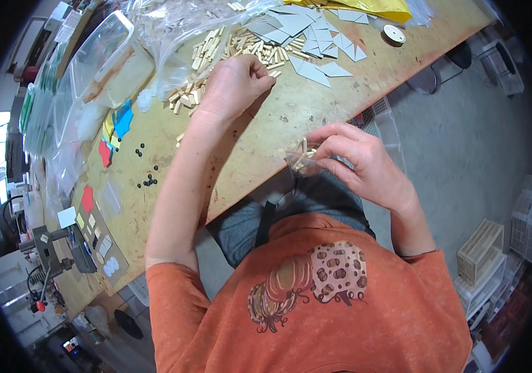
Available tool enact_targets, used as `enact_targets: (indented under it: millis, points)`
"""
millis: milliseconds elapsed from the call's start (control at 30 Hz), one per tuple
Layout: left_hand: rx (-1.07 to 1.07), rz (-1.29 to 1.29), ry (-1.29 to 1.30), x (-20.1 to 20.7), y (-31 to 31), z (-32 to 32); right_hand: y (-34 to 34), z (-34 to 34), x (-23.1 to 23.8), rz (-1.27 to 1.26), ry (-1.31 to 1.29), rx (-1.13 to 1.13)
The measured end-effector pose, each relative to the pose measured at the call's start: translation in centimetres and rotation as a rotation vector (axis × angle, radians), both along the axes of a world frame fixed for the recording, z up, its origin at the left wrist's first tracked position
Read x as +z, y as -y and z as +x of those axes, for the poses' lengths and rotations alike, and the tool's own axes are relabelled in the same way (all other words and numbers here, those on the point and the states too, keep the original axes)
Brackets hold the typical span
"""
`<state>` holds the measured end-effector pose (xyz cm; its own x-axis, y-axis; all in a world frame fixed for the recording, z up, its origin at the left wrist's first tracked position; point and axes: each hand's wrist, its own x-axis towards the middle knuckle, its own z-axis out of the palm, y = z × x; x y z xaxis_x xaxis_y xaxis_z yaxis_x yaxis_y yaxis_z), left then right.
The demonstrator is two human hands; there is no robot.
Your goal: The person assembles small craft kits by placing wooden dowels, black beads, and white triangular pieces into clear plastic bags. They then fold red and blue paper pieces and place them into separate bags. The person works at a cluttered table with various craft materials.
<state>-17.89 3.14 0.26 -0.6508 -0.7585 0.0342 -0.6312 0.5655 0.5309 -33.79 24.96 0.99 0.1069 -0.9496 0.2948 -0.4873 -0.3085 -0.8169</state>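
1. The filling appears partway along: a small, clear plastic bag [292, 159] contains several short, pale wooden sticks [305, 151], though an exact count cannot be made out.
2. Plenty is left outside it: a large spread of loose, pale wooden pieces [205, 51] lies across the far part of the worn, tan tabletop [253, 146]. Flat, grey, angular pieces [311, 71] and small, round black beads [148, 181] also lie loose there; whether any are in the bag cannot be told.
3. The left hand [236, 82] is at the near edge of the wooden spread, its fingers curled and the thumb close to the index finger. A piece shows just beside the fingertips — whether it is gripped cannot be told.
4. The right hand [354, 158] is partly closed, thumb and fingers pinching the bag near the table's front edge, above the person's lap.
5. The two hands are well apart.
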Motion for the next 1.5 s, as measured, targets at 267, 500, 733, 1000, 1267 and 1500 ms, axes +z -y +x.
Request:
enact_targets:
  millis: [267,500,733,1000,1267,1500]
  points:
    - [-0.03,-0.026,0.027,0.3,-1.1,0.7,0.1,0.2,0.2,-0.024,-0.037,0.009]
    - [-0.148,0.618,-0.24,3.8,-7.3,3.6,0.4,0.6,0.6,-0.044,-0.062,0.018]
    - [-0.276,0.321,-0.277,3.5,-7.1,3.4,0.8,1.1,0.5,-0.037,-0.047,0.04]
    - [-0.102,-0.362,-0.101,-1.2,-0.4,-1.6,0.5,0.7,0.4,-0.044,-0.042,0.032]
    - [-0.033,0.263,-0.196,2.5,-4.0,-0.1,0.1,-0.4,0.1,-0.02,-0.042,-0.009]
    - [-0.247,0.292,-0.34,3.7,-10.4,4.4,0.1,1.1,1.6,-0.019,-0.009,0.027]
